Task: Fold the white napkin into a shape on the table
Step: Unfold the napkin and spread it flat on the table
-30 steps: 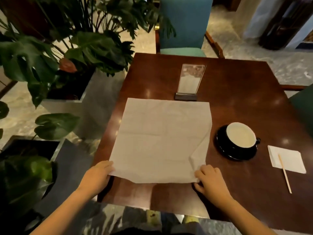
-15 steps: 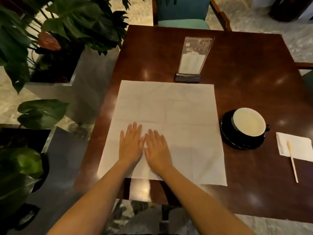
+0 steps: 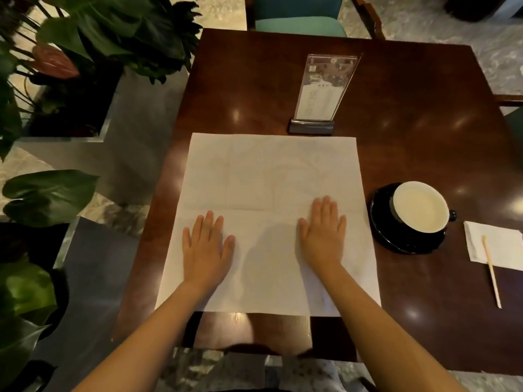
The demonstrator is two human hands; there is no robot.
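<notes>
A large white napkin (image 3: 268, 176) lies spread flat and unfolded on the dark wooden table (image 3: 396, 123), with faint crease lines across it. My left hand (image 3: 206, 247) rests palm down on the napkin's near-left part, fingers spread. My right hand (image 3: 322, 233) lies palm down on its near-right part, fingers apart. Neither hand holds anything. The napkin's near edge runs close to the table's front edge.
A clear menu stand (image 3: 322, 91) stands just beyond the napkin's far edge. A cup on a black saucer (image 3: 416, 213) sits close to its right side. Further right lie a small napkin (image 3: 498, 244) and a wooden stick (image 3: 492, 270). Potted plants (image 3: 93, 38) stand to the left and a teal chair (image 3: 300, 12) stands beyond the table.
My hands left the napkin's near corners, met flat at its centre, then slid apart to left and right. The napkin's curled near-right corner now lies flat.
</notes>
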